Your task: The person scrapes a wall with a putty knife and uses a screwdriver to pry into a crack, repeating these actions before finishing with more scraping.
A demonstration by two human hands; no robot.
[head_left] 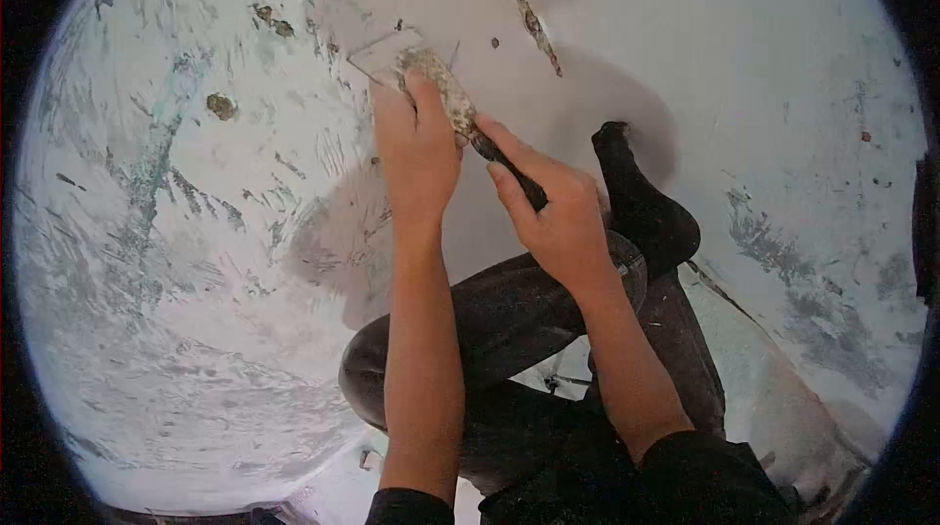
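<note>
My right hand (563, 207) grips the dark handle of a putty knife (446, 94), the index finger stretched along it. Pale, crusty filler speckles the section above the handle, and a thin rectangular outline, perhaps the blade or a second flat tool, shows at its far end. My left hand (416, 148) is closed around that upper part, thumb on the crusted surface; its other fingers are mostly hidden. Both hands are in front of a patchy white wall (372, 231).
A long crack (529, 21) with brown crumbled edges runs down the wall at the top. Another hole (221, 107) lies at left. My bent legs (529, 310) and a dark-socked foot (641, 202) are below and right of the hands.
</note>
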